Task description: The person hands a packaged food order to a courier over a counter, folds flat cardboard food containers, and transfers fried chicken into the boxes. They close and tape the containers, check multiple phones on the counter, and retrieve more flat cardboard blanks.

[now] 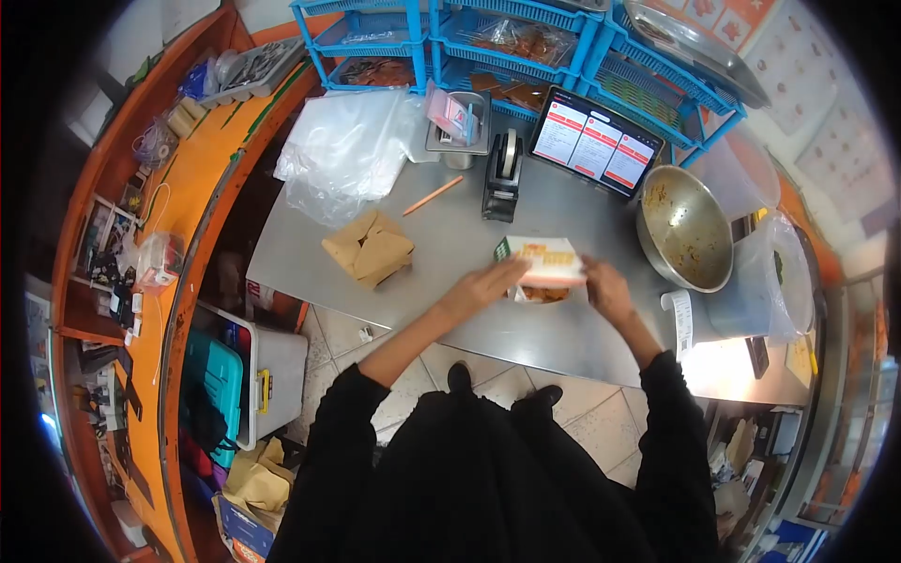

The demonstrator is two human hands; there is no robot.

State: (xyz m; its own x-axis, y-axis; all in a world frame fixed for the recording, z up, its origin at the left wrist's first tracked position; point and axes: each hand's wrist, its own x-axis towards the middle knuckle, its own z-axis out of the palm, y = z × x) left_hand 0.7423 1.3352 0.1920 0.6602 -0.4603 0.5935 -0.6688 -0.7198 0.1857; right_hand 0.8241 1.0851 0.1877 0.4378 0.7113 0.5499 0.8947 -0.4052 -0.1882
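Note:
A printed takeaway box (546, 258) in white, green and orange is between my hands on the steel table. Its lid is partly raised, and orange-brown food (544, 294) shows at the front opening. My left hand (488, 286) grips the lid's left side with its fingers over the top. On the other side, my right hand (608, 289) holds the right edge, slightly blurred. Some of the fingertips are hidden. A brown cardboard box (371, 248) with folded flaps stands to the left, apart from my hands.
Behind the box are a tape dispenser (503, 176), a pencil (433, 195), clear plastic bags (343, 150) and a tablet (595, 141). A steel bowl (685, 230) with food residue is at the right, near a paper receipt (679, 321). Blue racks (427, 47) line the back.

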